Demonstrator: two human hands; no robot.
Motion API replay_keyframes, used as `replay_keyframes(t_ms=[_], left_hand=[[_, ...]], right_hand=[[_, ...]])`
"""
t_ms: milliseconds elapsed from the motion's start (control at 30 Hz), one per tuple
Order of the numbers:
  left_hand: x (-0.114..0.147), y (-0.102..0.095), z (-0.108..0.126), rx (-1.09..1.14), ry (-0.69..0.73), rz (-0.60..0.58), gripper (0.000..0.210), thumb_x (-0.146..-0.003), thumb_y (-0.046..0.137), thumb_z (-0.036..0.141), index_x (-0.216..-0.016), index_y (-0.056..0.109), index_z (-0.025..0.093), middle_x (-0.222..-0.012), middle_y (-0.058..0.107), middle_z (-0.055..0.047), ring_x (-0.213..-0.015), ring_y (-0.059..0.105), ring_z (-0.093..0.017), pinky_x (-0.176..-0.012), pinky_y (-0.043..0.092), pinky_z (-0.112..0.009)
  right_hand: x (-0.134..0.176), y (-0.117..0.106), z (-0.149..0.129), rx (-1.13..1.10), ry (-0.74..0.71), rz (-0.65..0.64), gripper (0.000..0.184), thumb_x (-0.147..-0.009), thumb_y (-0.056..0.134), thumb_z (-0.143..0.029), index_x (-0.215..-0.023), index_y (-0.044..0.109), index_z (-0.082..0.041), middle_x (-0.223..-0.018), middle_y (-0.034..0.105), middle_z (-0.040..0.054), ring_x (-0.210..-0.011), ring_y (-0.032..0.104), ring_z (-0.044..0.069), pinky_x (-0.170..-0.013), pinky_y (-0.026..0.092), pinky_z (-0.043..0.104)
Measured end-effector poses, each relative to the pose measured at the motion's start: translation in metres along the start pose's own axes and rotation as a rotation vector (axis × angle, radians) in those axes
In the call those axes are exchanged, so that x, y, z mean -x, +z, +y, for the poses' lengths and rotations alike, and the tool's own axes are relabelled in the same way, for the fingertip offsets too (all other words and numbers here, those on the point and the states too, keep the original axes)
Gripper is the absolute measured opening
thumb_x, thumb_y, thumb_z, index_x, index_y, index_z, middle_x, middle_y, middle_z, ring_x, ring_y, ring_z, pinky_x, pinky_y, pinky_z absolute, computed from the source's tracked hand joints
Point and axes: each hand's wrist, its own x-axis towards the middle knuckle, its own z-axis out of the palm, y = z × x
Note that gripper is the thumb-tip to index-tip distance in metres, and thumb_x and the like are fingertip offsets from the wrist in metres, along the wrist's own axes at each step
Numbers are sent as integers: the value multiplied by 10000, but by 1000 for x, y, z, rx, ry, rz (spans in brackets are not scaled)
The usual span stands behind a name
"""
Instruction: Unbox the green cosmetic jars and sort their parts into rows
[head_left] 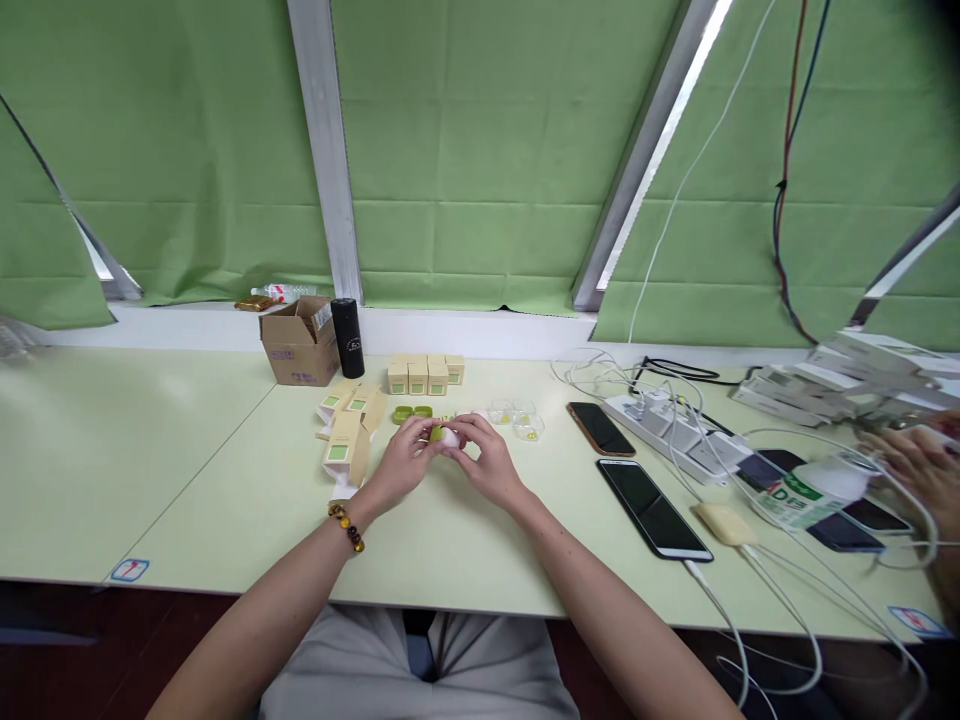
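My left hand [405, 458] and my right hand [489, 462] meet over the middle of the table. Their fingertips close from both sides around a small rounded green-and-white piece [448, 437], whose exact kind I cannot make out. Just beyond my left hand lies a small green two-part tray [412, 413]. Past my right hand are several small clear plastic cups [527, 425] with yellowish bits in them. Left of my left hand lie unfolded cream cartons [347, 448] with green labels. Behind the tray, several folded cream boxes [418, 377] stand in a group.
A brown cardboard box [300, 345] and a black bottle [347, 338] stand at the back left. On the right lie two phones [654, 508], a power strip [671, 437] with tangled cables, and a white bottle [817, 490]. Another person's hand [919, 460] is at the far right, near stacked white boxes [847, 375].
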Motion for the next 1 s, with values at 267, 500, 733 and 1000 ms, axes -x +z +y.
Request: replay_keyframes(t_ms=[267,500,733,1000], left_hand=[[6,-1,14,-340,93,32,353,-1050,509,400,-1351,601,243,-1325,689,-101,-1228,658,-267,-1080,529,-467],[7,5,12,-429,121,94,322,-1058,465,328,-1332,594,219,-1306,707,-109,-1210,678,-265,-1058,538,-457],[5,8,12,-462,105,122,308,-1036,438,246,-1292,606,217,-1230,732,-101,-1128,706,-261,-983,559,-427],[5,1,14,-348,87,82,330,-1031,531,346,-1324,613,220,-1314,699,-106,-1191,668,-261,-1047,529,-437]], right_hand=[[8,5,6,271,-165,11,405,-1040,552,-253,-1441,586,-306,-1213,643,119,-1109,652,268,-894,619,458],[7,9,3,299,-152,-28,392,-1064,477,-274,-1449,550,-272,-1271,644,146,-1150,658,290,-893,621,462],[5,16,-5,327,-156,-13,400,-1075,393,-259,-1455,519,-245,-1285,627,173,-1179,633,311,-909,613,491],[8,14,0,241,-92,16,341,-1069,435,-276,-1398,519,-246,-1276,599,160,-1169,623,296,-933,599,486]])
